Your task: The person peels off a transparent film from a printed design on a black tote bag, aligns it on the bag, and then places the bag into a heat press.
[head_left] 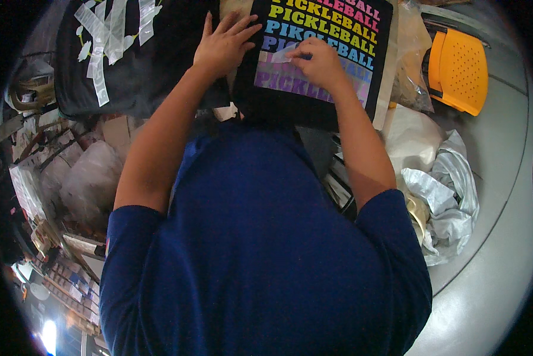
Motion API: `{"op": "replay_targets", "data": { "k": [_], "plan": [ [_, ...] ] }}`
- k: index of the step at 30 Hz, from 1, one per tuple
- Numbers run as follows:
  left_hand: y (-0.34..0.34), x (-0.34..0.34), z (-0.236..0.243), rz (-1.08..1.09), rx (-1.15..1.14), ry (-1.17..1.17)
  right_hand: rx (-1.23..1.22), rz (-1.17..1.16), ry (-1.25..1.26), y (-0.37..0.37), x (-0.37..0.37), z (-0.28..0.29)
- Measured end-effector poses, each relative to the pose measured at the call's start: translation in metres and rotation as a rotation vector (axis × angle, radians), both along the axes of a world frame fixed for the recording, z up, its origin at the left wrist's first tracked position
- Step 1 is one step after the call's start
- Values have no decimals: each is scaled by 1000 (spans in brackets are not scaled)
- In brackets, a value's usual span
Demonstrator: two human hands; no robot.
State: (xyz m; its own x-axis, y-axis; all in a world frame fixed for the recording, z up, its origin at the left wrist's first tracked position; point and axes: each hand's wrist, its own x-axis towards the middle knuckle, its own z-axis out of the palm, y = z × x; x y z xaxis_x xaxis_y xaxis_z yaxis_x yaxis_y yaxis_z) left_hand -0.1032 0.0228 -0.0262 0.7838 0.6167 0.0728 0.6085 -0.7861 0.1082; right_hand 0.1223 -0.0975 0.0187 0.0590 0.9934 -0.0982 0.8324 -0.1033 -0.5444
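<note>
A black panel [293, 110] with rows of bright multicoloured lettering lies at the top centre. Over its lower rows sits a translucent film [361, 83], and its corner is lifted at the left. My right hand [323, 64] pinches that lifted corner between thumb and fingers, above the lettering. My left hand [226, 46] rests flat with fingers spread at the panel's left edge, holding nothing. Left of it lies a black padded surface [160, 74] with several strips of clear tape [113, 32] stuck on it.
At the right stand a yellow perforated plastic stool [465, 71] and a crumpled silver-white bag [450, 202] on the pale floor [503, 178]. Clear plastic [412, 65] hangs beside the panel. Plastic bags [94, 181] and clutter fill the left side.
</note>
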Motion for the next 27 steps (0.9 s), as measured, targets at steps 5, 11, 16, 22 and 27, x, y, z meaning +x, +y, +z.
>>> {"op": "replay_targets", "data": {
  "k": [5, 11, 16, 22, 27],
  "plan": [
    [0, 0, 3, -10, -1, 6, 11, -100, 81, -12, -8, -2],
    [1, 0, 8, -23, -40, 1, 52, -172, 170, -25, -3, -5],
    [0, -2, 8, -18, -60, -16, -43, -180, 255, -35, 1, 6],
    [1, -1, 6, -28, -54, -42, -91, -245, 286, -40, 4, 12],
    [-7, 15, 8, -38, -172, -211, -4, -285, 295, -32, 1, 10]
  ]
}}
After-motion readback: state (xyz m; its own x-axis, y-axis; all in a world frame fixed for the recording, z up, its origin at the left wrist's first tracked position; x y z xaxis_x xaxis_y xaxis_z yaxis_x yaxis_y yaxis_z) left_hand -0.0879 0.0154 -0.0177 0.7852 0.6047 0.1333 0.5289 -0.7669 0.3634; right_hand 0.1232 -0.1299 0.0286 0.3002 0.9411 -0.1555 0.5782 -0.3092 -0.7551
